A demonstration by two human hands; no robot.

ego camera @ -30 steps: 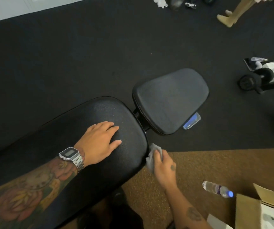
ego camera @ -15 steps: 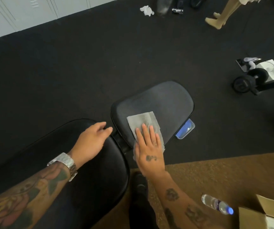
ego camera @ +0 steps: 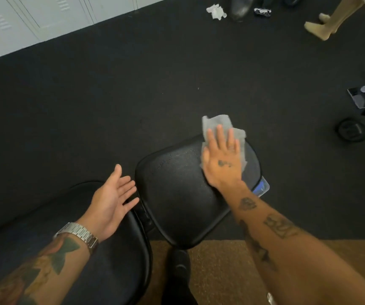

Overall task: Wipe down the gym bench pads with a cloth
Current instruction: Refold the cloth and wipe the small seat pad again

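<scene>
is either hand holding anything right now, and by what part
Nothing is gripped. The right hand presses the thin grey cloth flat against the small black seat pad, fingers straight over its middle. The left hand is open, palm up, empty.

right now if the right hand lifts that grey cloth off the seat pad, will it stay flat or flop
The grey cloth will probably flop: it looks thin, with a wrinkled, folded corner hanging past the seat pad edge. It likely slides easily under the flat right hand on that smooth pad. It seems light.
</scene>
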